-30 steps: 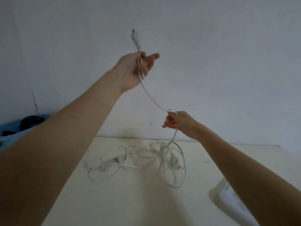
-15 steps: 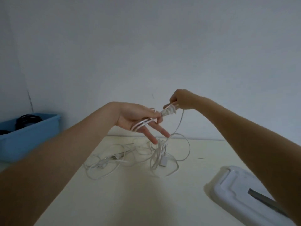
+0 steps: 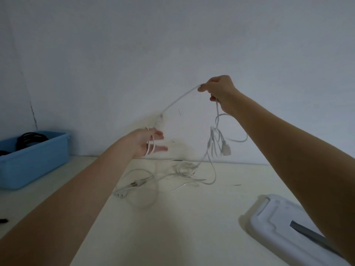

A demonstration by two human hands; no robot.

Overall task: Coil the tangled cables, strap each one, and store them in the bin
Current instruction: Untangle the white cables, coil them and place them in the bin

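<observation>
White cable (image 3: 178, 99) stretched in the air, its long axis rising from the left hand (image 3: 147, 142) at lower left to the right hand (image 3: 219, 91) at upper right. Left hand: fingers spread, two turns of cable looped around them. Right hand: grip pinched shut on the cable, from which a blurred bunch with a connector (image 3: 225, 149) hangs. The rest lies tangled (image 3: 184, 169) on the table (image 3: 192, 227) below. Blue bin (image 3: 38, 160) with black coiled cables (image 3: 30, 139) at far left; white lid (image 3: 278, 217) at lower right.
</observation>
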